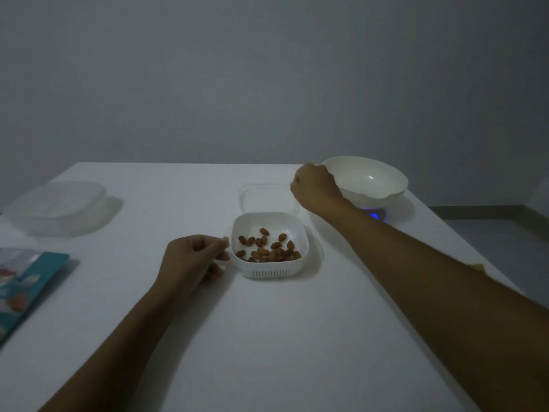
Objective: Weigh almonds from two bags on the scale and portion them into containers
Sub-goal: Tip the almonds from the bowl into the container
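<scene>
Almonds (267,248) lie loose in the slotted white container (267,273), just past the fingertips of the left hand (190,260), which curl and pinch its rim. Being light, stiff plastic with nuts that roll, it is probably best held by opposite rims and kept level. The right hand (315,188) sits curled against the rim of the bowl (371,179) on the scale (375,217); I cannot tell whether it grips.

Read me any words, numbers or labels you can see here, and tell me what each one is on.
Nothing here can be read.
Teal bag, at the left edge of the view: printed pictures and marks, too blurred and dim to read.
Scale display, under the white bowl: glows blue, digits not legible.
White container: no text visible.
</scene>
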The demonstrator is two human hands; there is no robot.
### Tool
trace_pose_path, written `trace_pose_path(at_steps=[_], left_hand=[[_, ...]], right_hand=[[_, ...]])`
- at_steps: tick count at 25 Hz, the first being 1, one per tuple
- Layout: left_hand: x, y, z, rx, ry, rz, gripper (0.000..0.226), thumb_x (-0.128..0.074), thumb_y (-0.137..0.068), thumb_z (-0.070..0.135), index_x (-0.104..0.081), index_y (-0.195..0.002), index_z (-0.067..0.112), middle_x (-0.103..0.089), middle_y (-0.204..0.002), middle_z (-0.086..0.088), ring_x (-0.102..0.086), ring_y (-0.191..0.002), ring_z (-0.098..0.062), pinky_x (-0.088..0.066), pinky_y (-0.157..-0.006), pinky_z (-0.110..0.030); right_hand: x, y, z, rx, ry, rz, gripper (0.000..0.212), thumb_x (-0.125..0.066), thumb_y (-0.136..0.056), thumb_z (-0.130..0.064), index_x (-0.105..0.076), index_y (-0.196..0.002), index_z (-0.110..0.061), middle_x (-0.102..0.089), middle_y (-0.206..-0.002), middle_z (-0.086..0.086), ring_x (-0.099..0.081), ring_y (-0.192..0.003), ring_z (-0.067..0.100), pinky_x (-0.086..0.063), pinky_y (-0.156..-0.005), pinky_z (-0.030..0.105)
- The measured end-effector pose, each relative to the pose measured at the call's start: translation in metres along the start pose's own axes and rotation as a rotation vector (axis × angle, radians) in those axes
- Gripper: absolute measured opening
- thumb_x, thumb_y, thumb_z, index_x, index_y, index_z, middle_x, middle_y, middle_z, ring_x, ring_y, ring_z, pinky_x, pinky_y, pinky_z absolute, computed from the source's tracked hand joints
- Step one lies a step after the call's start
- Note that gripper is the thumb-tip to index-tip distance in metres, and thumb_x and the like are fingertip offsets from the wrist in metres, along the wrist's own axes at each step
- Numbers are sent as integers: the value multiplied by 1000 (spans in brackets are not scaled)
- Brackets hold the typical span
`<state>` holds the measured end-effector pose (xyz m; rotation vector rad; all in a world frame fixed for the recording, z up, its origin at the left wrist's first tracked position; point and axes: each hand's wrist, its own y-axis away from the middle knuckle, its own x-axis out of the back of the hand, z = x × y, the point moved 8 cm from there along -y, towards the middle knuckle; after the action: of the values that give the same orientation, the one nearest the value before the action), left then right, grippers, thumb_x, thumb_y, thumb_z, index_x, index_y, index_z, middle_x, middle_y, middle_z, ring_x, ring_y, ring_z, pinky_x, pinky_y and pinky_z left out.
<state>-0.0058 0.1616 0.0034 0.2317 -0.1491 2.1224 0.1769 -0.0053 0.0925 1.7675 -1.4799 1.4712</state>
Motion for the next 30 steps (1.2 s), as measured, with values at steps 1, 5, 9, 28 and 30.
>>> trace_pose_path(at_steps=[1,5,9,28,30], left_hand=[[0,0,0,2,3,-1,22,-65,-87,23,-73,-79,5,-73,-65,-5,-59,-44,-10,-49,-47,-25],[1,-2,-2,10,27,10,22,-66,-86,22,-73,-76,4,-72,-64,-9,-57,-43,-12,-50,-49,-28],[2,-3,-4,10,35,11,24,-66,-86,22,-72,-73,3,-70,-59,-9,-56,-42,-13,-49,-49,-26],[0,-2,-4,78,52,39,23,-68,-85,20,-72,-79,-2,-71,-74,-22,-55,-42,-16,-49,-48,-24],[-1,-2,-2,72,60,39,23,-67,-86,19,-71,-81,-4,-71,-74,-20,-55,-40,-15,-49,-48,-24]], right_hand=[[-13,-3,5,-58,48,-58,20,-51,-89,-9,-48,-70,-6,-55,-81,11,-55,-73,28,-44,-62,30],[-43,-13,22,-220,92,-172,31,-55,-88,-5,-40,-62,-10,-50,-67,6,-49,-55,20,-33,-42,24],[-53,-16,27,-310,85,-165,29,-54,-87,-1,-41,-62,-8,-50,-66,7,-43,-50,15,-28,-40,23],[21,154,-16,740,-101,422,33,-49,-96,-22,-64,-109,4,-69,-104,19,-67,-98,29,-54,-89,33],[13,161,-13,745,-132,396,27,-54,-93,-9,-65,-114,4,-68,-108,18,-64,-102,28,-51,-92,33]])
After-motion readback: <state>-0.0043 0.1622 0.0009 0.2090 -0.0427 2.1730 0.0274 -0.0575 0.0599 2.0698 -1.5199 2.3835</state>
